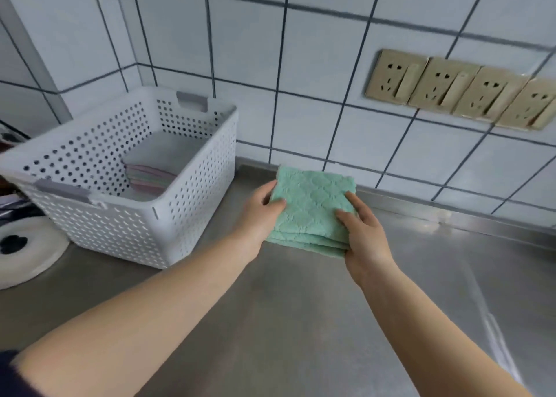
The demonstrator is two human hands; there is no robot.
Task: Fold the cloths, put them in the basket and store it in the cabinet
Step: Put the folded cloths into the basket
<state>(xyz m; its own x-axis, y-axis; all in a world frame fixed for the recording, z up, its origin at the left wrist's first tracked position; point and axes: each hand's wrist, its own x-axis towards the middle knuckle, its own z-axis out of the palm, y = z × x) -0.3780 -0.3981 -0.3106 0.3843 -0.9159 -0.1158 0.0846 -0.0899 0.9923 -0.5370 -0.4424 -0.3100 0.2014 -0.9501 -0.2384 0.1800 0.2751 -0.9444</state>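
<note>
green cloth [311, 207] folded, pinched by left hand [261, 213], right hand [365, 240]

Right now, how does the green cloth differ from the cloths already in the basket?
The green cloth is outside the basket, gripped by the left hand and right hand; the stacked cloths lie on the basket floor, untouched. The green cloth is one folded piece in plain view; the stacked cloths show only pinkish and pale edges, partly hidden by the wall. Both are folded flat.
</note>
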